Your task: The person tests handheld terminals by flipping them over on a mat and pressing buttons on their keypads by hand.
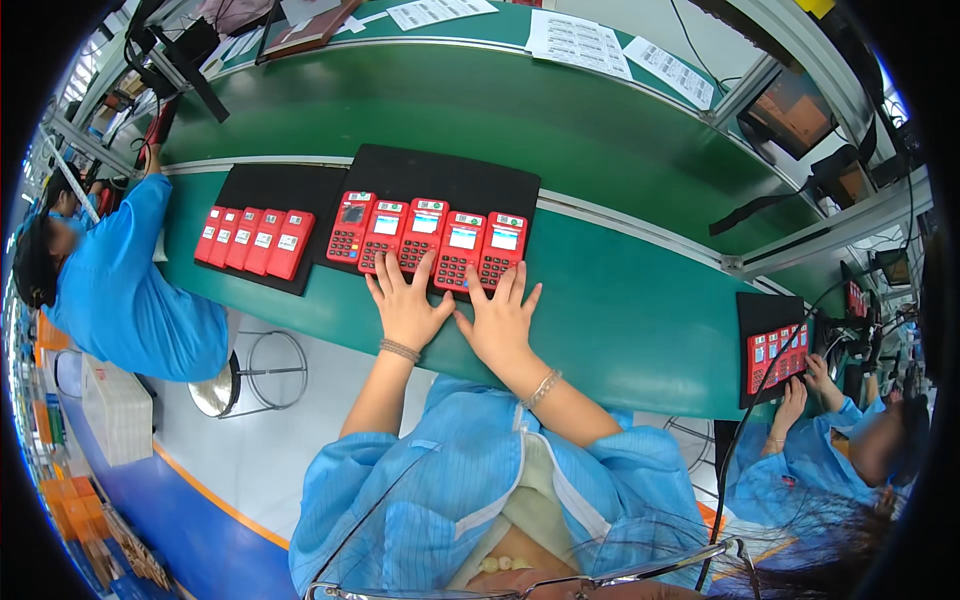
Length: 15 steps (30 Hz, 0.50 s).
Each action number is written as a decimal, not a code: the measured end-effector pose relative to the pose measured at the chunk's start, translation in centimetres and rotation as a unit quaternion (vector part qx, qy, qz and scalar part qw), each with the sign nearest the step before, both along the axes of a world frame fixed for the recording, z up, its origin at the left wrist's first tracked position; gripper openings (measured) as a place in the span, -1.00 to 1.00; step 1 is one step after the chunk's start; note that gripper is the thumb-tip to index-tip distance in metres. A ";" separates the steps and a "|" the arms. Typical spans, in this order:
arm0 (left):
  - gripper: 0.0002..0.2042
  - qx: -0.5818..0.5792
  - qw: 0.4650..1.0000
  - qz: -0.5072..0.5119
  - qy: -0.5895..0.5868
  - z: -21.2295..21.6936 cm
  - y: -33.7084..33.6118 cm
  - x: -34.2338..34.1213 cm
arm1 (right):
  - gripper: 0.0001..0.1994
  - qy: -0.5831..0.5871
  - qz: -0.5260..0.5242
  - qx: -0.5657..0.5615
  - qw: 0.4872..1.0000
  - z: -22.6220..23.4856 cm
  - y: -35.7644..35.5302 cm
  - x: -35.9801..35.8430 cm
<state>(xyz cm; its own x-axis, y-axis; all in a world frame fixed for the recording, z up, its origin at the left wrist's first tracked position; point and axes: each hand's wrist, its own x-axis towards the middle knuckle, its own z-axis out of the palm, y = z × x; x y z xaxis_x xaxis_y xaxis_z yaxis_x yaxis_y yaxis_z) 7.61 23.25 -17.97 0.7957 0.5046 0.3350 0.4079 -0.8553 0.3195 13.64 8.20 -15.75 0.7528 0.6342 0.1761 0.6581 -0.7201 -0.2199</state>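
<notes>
Two sets of fingers were spread apart: the left hand's [408, 312] reached over the lower keypads of the second and third terminals from the left, and the right hand's [497, 328] over those of the fourth and fifth. Whether any key was actually pressed, I could not tell. The thumbs pointed toward each other, near but apart. These five red handheld payment terminals [424, 222] lay side by side, screens up, on a large black mat [440, 172]; the leftmost had a dark screen, the other four lit ones. A braided bracelet [400, 350] circled the left wrist and a pale beaded one [542, 388] the right. Just left, five more red terminals [252, 242] lay back side up on a second black mat [280, 183]. Everything rested on a green worktable [630, 320]. On the far ledge were printed label sheets [577, 44]. At far left a co-worker in a blue smock [140, 290] reached away, near a round stool [215, 390]; at right another co-worker's hands [790, 402] were beside a row of red terminals [773, 350].
</notes>
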 end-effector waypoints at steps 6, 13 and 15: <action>-0.24 -0.017 1.000 0.001 -0.003 -0.3 -0.2 0.0 | -0.23 -0.045 0.012 0.031 0.998 -0.4 -0.3 0.2; -0.29 -0.028 0.997 0.013 -0.064 -0.1 3.4 -0.8 | -0.06 0.080 -0.004 0.125 0.989 1.5 -2.9 2.2; -0.30 -0.002 0.991 0.054 -0.121 -0.4 7.2 -0.6 | -0.03 0.098 0.000 0.141 0.985 0.9 -3.7 3.0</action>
<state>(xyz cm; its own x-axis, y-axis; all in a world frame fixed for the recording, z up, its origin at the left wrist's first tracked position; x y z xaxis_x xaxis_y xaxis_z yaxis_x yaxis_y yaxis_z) 7.06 30.44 -18.34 0.6340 0.5836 0.5074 0.4076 -0.8098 0.4220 16.60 4.53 -14.89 0.7893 0.5815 0.1969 0.5838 -0.6118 -0.5337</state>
